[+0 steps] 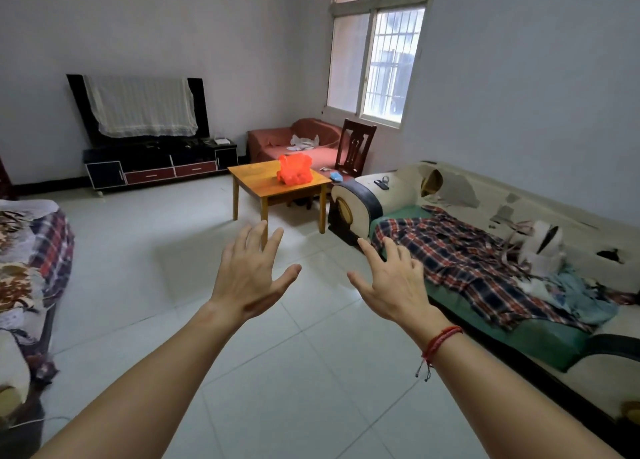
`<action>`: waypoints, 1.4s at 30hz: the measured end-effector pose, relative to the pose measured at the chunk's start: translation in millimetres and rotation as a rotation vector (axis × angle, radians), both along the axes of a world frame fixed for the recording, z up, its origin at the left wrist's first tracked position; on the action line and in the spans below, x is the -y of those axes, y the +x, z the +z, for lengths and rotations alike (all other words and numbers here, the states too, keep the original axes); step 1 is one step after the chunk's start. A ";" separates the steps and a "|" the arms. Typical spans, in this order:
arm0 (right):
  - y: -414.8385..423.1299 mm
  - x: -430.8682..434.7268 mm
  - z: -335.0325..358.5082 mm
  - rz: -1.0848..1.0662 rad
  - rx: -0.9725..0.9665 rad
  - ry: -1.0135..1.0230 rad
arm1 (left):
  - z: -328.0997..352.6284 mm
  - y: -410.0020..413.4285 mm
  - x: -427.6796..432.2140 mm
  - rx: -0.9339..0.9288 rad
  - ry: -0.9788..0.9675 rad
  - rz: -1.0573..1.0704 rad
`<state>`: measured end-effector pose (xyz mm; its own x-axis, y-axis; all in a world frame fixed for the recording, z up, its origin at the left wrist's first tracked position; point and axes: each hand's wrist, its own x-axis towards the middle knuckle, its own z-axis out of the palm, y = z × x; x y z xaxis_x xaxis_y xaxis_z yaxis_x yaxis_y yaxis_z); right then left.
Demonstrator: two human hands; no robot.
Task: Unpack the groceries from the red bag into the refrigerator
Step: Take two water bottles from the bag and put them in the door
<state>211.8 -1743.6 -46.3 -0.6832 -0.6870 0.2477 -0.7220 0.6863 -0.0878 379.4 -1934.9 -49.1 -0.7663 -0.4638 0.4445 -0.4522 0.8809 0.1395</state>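
A red plastic bag (294, 170), bulging and tied at the top, sits on a small wooden table (258, 178) across the room. Both my arms stretch out in front of me over the tiled floor, well short of the table. My left hand (251, 273) has its fingers spread and straight, holding nothing. My right hand (393, 280) is spread the same way, with a red cord bracelet on its wrist. No refrigerator is in view.
A long sofa (485, 251) with plaid cloth and clothes runs along the right wall. A dark wooden chair (356, 147) and a red couch (294, 140) stand behind the table. A TV cabinet (159, 164) lines the far wall. A covered seat (31, 268) is at left.
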 end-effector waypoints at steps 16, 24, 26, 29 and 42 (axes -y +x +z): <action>-281.9 177.9 -27.1 0.032 0.073 0.034 | -11.8 -265.7 173.5 0.064 0.006 0.045; -378.0 262.1 -30.6 0.088 0.103 0.060 | -26.4 -367.3 253.2 0.100 0.045 0.071; -399.8 283.5 -36.0 0.089 0.114 0.068 | -32.2 -390.7 275.2 0.112 0.048 0.075; -435.7 319.2 -43.8 0.094 0.112 0.074 | -42.1 -428.0 311.9 0.115 0.061 0.074; -610.4 513.7 -47.5 0.077 0.124 0.118 | -49.9 -605.0 507.6 0.137 0.080 0.064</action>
<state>-398.6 -2257.3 -93.8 -0.6476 -0.7578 0.0794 -0.7615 0.6402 -0.1011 -225.6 -2442.5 -99.1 -0.7852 -0.5433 0.2971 -0.5266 0.8383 0.1413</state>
